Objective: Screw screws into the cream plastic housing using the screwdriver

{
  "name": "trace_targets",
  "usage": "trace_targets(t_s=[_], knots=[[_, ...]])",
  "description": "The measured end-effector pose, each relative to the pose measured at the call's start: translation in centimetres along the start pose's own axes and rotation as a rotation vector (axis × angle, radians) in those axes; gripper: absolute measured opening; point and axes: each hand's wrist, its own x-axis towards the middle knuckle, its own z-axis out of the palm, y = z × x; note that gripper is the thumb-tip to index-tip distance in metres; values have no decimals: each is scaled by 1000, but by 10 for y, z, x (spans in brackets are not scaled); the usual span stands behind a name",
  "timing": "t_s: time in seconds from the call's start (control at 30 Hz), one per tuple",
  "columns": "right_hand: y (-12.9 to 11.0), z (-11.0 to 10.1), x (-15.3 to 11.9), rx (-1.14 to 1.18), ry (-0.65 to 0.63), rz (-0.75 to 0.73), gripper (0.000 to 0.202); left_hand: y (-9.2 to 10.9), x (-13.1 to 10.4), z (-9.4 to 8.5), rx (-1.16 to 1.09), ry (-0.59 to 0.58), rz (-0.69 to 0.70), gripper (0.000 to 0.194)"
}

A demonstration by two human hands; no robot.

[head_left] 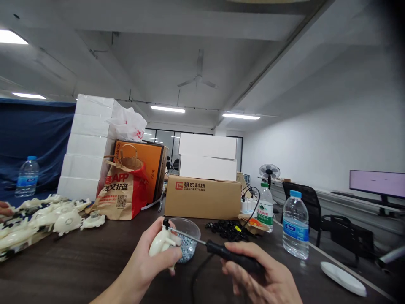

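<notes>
My left hand (148, 253) is closed around a cream-white plastic part (161, 241) with stubby arms, held above the table. A small black piece (166, 223) sits at the part's upper end. In my right hand (259, 270) is a screwdriver (228, 253) with a black handle and a long metal shaft. Its shaft points left, and the tip meets the black piece or lies right beside it. Behind the part stands a clear round tub (198, 234) of small shiny metal pieces, probably screws.
Many similar white parts (65, 219) are piled at left, where another person's hand (4, 209) shows. A heap of small black pieces (224, 229) lies beyond the tub. Water bottles (295, 226) stand at right near a white oblong object (343, 278). A cardboard box (202, 202) blocks the back.
</notes>
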Motion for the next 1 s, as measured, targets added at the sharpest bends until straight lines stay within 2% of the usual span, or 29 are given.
trace_targets(t_s=[0.07,0.13,0.33,0.53,0.7,0.87,1.0], knots=[[-3,3,2,98,-21,129,33,6,-2,1,74,-14,52,47],[-3,4,3,158,-58,198,35,10,-4,1,139,7,95,43],[6,7,0,426,-174,197,25,15,-7,-1,198,44,144,40],[1,12,4,422,-149,263,36,15,-4,-4,139,30,161,49],[-2,14,4,424,-182,325,45,17,-6,-2,224,51,279,56],[-1,11,2,597,-270,407,36,20,-9,-3,268,42,315,55],[5,14,4,551,-244,390,39,20,-11,-6,310,37,300,51]])
